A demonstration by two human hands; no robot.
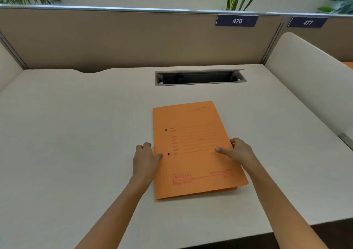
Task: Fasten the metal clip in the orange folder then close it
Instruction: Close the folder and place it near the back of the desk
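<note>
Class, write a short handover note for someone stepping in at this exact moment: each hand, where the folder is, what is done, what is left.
Left hand: resting at the orange folder's spine edge, thumb on the cover.
Right hand: gripping the cover's right edge, thumb on top.
Folder: flat on the desk, cover down, front corner slightly lifted.
Done: cannot tell, the metal clip is hidden.
Left: check the clip, then press the cover flat.

One folder (194, 149) with two holes (166, 129), two hands (145, 160), one desk (76, 134), one cable slot (200, 77), two number plates (236, 20).
</note>
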